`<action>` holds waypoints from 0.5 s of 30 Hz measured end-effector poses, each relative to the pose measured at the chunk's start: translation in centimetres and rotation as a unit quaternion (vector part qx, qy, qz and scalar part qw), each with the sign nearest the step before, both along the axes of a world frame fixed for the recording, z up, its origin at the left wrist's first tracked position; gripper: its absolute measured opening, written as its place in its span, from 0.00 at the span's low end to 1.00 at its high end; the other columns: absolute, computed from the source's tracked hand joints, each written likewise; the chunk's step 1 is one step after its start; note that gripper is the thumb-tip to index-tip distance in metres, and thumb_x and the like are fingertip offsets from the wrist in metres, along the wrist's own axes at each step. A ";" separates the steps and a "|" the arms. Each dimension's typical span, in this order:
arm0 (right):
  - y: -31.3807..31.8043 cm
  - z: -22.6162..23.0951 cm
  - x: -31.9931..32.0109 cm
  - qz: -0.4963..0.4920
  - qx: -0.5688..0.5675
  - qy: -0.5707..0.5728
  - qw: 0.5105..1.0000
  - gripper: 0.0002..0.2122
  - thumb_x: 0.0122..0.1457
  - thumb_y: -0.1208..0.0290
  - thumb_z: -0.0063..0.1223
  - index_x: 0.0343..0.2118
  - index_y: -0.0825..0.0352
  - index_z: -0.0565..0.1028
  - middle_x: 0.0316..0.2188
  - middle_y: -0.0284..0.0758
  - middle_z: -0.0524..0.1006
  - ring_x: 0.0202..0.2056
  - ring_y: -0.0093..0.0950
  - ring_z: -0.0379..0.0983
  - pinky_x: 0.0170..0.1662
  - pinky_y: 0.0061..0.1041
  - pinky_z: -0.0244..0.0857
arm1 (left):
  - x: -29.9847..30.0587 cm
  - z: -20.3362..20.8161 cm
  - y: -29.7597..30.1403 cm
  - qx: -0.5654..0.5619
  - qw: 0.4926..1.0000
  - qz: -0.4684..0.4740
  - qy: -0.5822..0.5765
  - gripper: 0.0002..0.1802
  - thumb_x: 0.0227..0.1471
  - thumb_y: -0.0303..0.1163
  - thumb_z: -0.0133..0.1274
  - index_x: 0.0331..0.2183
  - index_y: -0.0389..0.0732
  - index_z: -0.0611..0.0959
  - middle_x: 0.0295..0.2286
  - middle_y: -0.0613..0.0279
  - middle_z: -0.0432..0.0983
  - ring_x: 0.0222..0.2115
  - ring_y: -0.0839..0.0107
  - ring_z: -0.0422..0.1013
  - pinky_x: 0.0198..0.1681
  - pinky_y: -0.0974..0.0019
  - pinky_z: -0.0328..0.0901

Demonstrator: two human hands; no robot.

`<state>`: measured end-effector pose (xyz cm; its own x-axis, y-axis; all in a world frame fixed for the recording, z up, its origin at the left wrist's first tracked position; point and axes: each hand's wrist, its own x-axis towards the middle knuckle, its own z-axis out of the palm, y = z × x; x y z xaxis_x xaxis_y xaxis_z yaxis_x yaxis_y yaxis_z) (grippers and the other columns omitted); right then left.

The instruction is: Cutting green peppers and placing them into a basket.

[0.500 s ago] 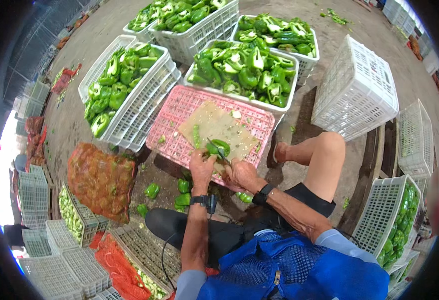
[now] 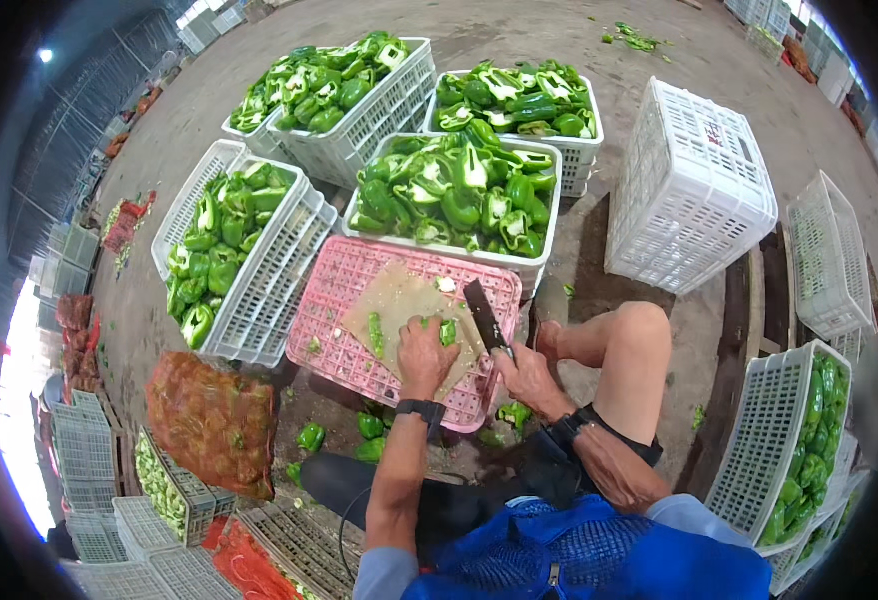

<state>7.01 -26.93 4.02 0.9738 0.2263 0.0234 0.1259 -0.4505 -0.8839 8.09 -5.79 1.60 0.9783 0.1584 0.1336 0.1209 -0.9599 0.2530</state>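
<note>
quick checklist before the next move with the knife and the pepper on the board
1. Knife gripped by its handle: ok, in the right hand.
2. Left hand clear of the blade: ok, a gap shows between them.
3. Green pepper piece firmly held: cannot tell; it shows beside the left fingers, but their grip is hidden.
4. Tan cutting board free of scraps: not ok, a green pepper strip and pale bits lie there.
5. Board resting on the pink crate: ok.
</note>
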 end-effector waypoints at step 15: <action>-1.4 0.9 3.3 -0.055 0.093 0.220 0.969 0.15 0.63 0.63 0.49 0.40 0.73 0.73 0.28 0.61 0.74 0.35 0.61 0.72 0.36 0.49 0.65 | 20.3 4.9 7.1 -0.128 0.960 -0.061 -0.241 0.20 0.45 0.34 0.66 0.41 0.37 0.83 0.38 0.45 0.77 0.42 0.48 0.72 0.46 0.50 0.67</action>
